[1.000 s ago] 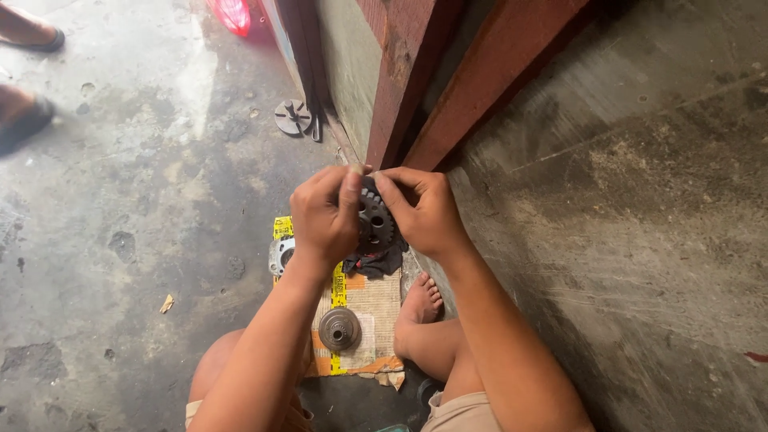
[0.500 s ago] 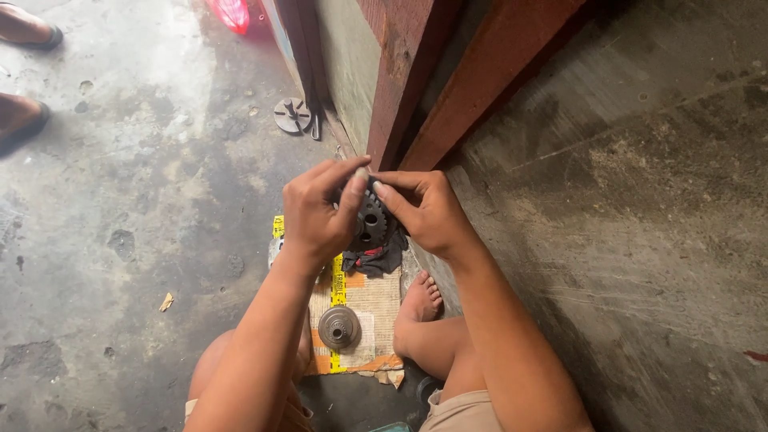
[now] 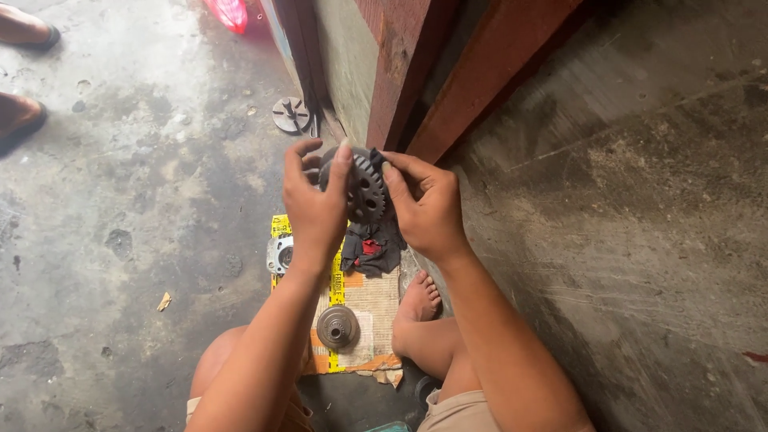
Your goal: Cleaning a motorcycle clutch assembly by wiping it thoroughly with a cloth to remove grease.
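Both hands grip a dark toothed gear (image 3: 364, 186) held up above the cardboard sheet (image 3: 376, 298): the left hand (image 3: 314, 210) curls its fingers round one edge, the right hand (image 3: 428, 210) pinches the other. A dark rag (image 3: 372, 248), seemingly caught under the right fingers, hangs beneath the gear; a round metal part (image 3: 337, 326) lies on the cardboard

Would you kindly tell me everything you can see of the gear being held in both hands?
The gear is a dark grey toothed wheel, metal by its look and grimy, with round holes through its face. It is held up on edge above a dark rag, with the left hand and the right hand gripping opposite sides.
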